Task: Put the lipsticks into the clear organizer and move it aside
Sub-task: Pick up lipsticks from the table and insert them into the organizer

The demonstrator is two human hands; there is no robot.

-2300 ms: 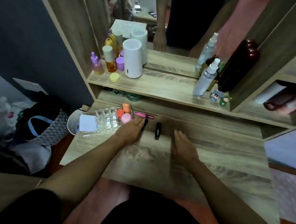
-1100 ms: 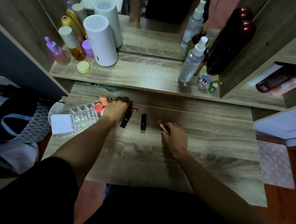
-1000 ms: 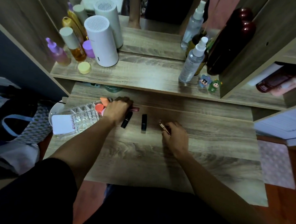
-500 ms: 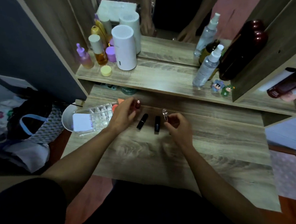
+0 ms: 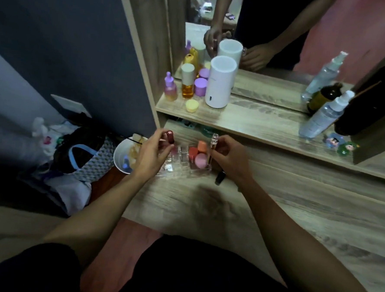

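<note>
L hand (image 5: 151,153) pinches a dark red lipstick (image 5: 170,136), R hand (image 5: 228,158) grips a clear-capped lipstick (image 5: 213,147) — both above the clear organizer (image 5: 181,160) at desk's (image 5: 295,211) left; black lipstick (image 5: 220,177) lies beside it.

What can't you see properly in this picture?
- Black lipstick on the desk: the right hand covers its upper end.
- Clear organizer: blurred, so its empty slots cannot be counted; the left hand hides its left side.
- Label on the dark red lipstick cap: too small to read.
</note>
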